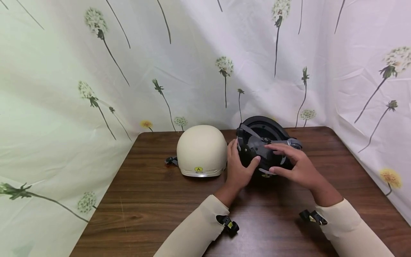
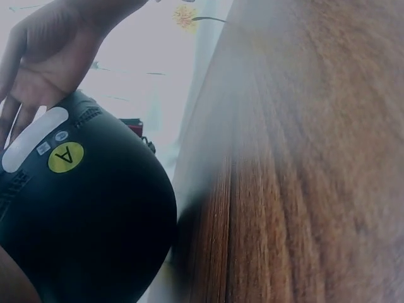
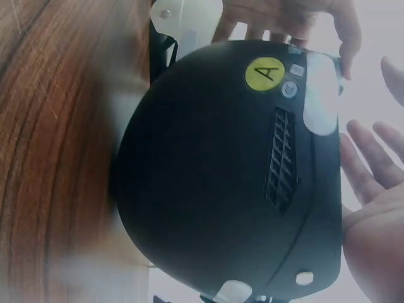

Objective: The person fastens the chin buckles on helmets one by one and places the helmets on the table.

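Observation:
A black helmet [image 1: 269,125] rests upside down on the table, its padded inside and grey straps [image 1: 252,132] facing up. My left hand [image 1: 239,169] grips its left rim, thumb over the edge and fingers along the outer side. Over the near right part of the opening, my right hand [image 1: 297,167] holds its fingers loosely extended and apart, with nothing between them. The right wrist view shows the black shell [image 3: 208,164] with a yellow "A" sticker [image 3: 265,74] by the rim. Just left of it, a cream helmet [image 1: 202,150] sits upright.
The brown wooden table [image 1: 144,214] has a dark strap end with a buckle [image 1: 171,161] lying left of the cream helmet. A white curtain [image 1: 192,53] printed with dandelions hangs behind and along the sides.

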Demonstrator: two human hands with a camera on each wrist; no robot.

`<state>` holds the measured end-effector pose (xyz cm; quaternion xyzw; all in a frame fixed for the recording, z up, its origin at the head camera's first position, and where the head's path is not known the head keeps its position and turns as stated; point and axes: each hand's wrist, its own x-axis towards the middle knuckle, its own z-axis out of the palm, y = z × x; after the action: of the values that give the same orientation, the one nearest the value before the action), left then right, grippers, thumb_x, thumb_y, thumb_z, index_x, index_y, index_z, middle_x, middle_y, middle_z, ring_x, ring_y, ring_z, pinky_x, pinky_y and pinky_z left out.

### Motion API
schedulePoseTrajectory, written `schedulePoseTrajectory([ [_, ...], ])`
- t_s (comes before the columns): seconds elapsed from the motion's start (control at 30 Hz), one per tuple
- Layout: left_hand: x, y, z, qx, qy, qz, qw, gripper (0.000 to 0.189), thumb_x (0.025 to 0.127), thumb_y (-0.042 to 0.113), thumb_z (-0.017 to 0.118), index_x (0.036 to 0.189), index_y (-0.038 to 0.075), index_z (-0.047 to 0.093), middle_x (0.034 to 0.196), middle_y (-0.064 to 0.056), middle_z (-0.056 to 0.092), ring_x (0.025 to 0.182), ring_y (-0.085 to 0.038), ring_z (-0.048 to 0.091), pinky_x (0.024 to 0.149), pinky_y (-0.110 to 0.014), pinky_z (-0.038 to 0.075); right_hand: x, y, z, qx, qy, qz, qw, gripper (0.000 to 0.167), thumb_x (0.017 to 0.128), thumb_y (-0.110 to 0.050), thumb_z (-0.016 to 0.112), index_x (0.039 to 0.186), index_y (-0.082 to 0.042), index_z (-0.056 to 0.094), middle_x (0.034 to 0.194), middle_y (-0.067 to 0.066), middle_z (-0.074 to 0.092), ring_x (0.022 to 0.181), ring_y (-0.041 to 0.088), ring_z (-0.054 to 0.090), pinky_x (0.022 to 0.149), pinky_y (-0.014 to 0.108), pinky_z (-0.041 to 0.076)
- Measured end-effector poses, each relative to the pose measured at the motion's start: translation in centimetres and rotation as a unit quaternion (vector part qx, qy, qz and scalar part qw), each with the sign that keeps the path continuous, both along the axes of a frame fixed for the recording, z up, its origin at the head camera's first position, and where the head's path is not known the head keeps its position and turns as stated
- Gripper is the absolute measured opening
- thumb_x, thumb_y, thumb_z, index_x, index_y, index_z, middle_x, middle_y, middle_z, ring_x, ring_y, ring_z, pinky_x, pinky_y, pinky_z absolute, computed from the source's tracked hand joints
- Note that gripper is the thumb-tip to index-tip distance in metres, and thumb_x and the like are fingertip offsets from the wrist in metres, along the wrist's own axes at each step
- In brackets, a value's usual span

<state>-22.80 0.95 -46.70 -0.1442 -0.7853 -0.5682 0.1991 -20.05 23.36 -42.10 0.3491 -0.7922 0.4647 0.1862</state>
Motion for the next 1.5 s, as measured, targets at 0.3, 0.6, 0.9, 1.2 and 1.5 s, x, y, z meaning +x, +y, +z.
schedulePoseTrajectory([
  [0.3,-0.8,-0.4,-1.4,0.014,0.033,-0.011,0.9993,0.091,0.097,0.037,0.068,0.172,0.005,0.028,0.17,-0.023,0.033,0.153,-0.042,0.043,0.121,-0.066,0.041,0.0,-0.2,0.6,-0.102,0.057,-0.095,0.9886,0.052,0.081,0.023,0.08,0.129,0.005,0.075,0.134,0.005,0.072,0.135,0.005,0.062,0.111,0.013,0.047],
  [0.6,-0.7,-0.4,-1.0,0.015,-0.016,0.0,0.9998,0.096,0.092,0.037,0.072,0.168,-0.005,0.032,0.169,-0.027,0.034,0.154,-0.044,0.042,0.123,-0.066,0.039,-0.6,0.2,0.4,-0.086,0.011,-0.235,0.9682,0.042,0.086,0.006,0.087,0.127,0.005,0.076,0.142,0.021,0.07,0.15,0.033,0.049,0.126,0.026,0.033],
  [0.9,-0.7,0.1,-1.4,0.006,-0.005,0.033,0.9994,0.086,0.099,0.045,0.067,0.161,-0.009,0.042,0.161,-0.028,0.043,0.146,-0.043,0.05,0.12,-0.061,0.044,-1.0,0.9,0.1,-0.044,-0.102,-0.254,0.9608,0.069,0.09,-0.016,0.089,0.151,-0.001,0.061,0.174,0.023,0.035,0.162,0.052,0.028,0.119,0.077,0.03],
  [1.2,-1.6,0.3,-1.8,0.004,-0.007,0.049,0.9987,0.088,0.098,0.057,0.07,0.16,-0.001,0.046,0.158,-0.022,0.051,0.143,-0.039,0.055,0.117,-0.06,0.047,-1.2,0.8,0.2,-0.008,-0.121,-0.241,0.9629,0.089,0.084,-0.013,0.094,0.16,-0.002,0.05,0.178,0.025,0.025,0.164,0.055,0.019,0.118,0.083,0.026],
  [1.5,-2.2,-0.2,-2.7,-0.001,0.032,0.032,0.999,0.082,0.101,0.042,0.065,0.17,0.009,0.035,0.166,-0.017,0.045,0.151,-0.035,0.05,0.12,-0.058,0.046,-1.6,1.5,-0.2,-0.017,-0.14,-0.273,0.9518,0.093,0.088,-0.03,0.09,0.165,-0.005,0.045,0.181,0.022,0.02,0.167,0.052,0.008,0.117,0.091,0.007],
])
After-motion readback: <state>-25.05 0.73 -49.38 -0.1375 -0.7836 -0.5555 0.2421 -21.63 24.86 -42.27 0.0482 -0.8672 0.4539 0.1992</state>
